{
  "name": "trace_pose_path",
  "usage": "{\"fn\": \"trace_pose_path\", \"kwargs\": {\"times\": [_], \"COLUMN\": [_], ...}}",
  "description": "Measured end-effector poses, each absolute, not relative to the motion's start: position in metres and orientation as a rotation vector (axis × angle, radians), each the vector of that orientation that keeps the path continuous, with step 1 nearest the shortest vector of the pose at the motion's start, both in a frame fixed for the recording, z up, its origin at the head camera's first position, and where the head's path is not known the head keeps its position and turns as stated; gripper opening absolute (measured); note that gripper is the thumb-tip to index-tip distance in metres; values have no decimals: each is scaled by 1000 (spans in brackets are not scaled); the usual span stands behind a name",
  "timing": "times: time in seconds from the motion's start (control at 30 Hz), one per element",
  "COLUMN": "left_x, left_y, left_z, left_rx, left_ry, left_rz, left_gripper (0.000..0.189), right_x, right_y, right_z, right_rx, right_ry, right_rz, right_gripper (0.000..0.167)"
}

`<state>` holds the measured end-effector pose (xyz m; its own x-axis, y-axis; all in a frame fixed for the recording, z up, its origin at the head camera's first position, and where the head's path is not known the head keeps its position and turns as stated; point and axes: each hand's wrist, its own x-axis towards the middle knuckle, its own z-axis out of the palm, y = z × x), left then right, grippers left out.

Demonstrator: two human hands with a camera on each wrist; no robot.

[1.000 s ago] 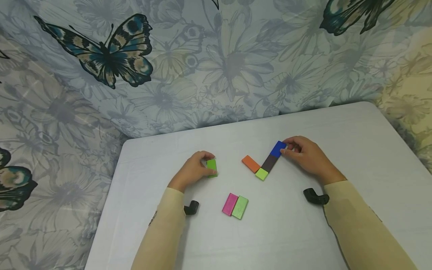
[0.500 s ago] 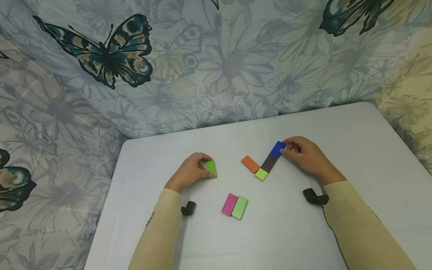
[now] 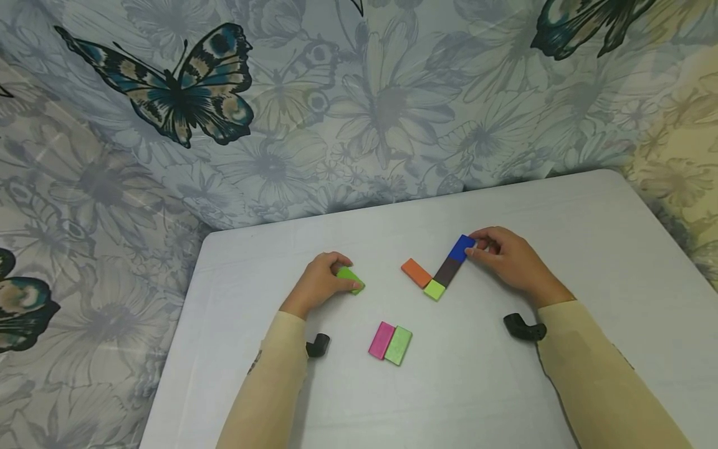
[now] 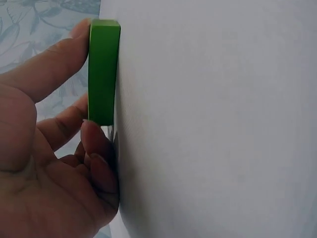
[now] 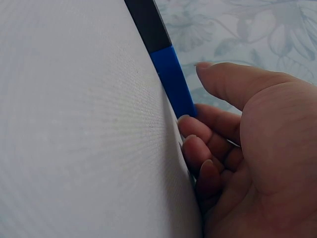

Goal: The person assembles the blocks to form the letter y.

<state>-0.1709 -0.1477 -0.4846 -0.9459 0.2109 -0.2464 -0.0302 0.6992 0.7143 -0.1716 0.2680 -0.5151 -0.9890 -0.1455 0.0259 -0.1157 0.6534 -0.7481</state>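
A green block [image 3: 349, 275] is being pinched by the left hand [image 3: 320, 284], the grip being closed to no more than the block itself, with the thumb towards the near edge of the surface [image 3: 460, 386] and a finger towards the far edge. The block is being held well in from the left edge; whether it is being rested on the surface or carried just above cannot be told. Its long axis is being slanted from the far left corner side towards the near right, roughly as that of an orange block [image 3: 417, 273], which is lying to its right, well apart. A blue block [image 3: 462, 246] is being touched at its far end by the right hand [image 3: 510, 255], whose fingers are being loosely bent, the thumb apparently being left apart from it. From that end a row is being formed towards the near edge by a dark block [image 3: 447, 272] and a lime block [image 3: 434, 289], the orange one being angled off the lime. A pink block [image 3: 382, 340] and a pale green block [image 3: 399, 345] are lying side by side, closer to the near edge, the left hand being the nearer to them.
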Motion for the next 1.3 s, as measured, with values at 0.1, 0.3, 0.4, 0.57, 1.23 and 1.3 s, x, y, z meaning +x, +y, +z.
{"fn": "trace_pose_path", "kwargs": {"times": [0.1, 0.3, 0.4, 0.57, 1.23, 1.3], "left_x": [-172, -175, -176, -181, -185, -187], "left_y": [-146, -143, -142, -136, -100, -97], "left_z": [-485, -486, -487, -489, -485, -485], "left_rx": [117, 61, 50, 53, -88, -93], "left_ry": [2615, 2666, 2659, 2635, 2625, 2613], "left_rz": [1099, 1082, 1104, 1122, 1161, 1170], "left_gripper": [48, 42, 38, 35, 43, 42], "right_x": [-172, -171, -171, -171, -172, -172], "right_y": [268, 269, 269, 269, 269, 269], "right_z": [-515, -514, -514, -514, -515, -514], "right_rx": [-225, -214, -216, -215, -230, -228], "right_ry": [2820, 2813, 2812, 2812, 2809, 2809], "right_rz": [-1270, -1270, -1271, -1268, -1278, -1280], "right_gripper": [46, 46, 47, 47, 46, 46]}}
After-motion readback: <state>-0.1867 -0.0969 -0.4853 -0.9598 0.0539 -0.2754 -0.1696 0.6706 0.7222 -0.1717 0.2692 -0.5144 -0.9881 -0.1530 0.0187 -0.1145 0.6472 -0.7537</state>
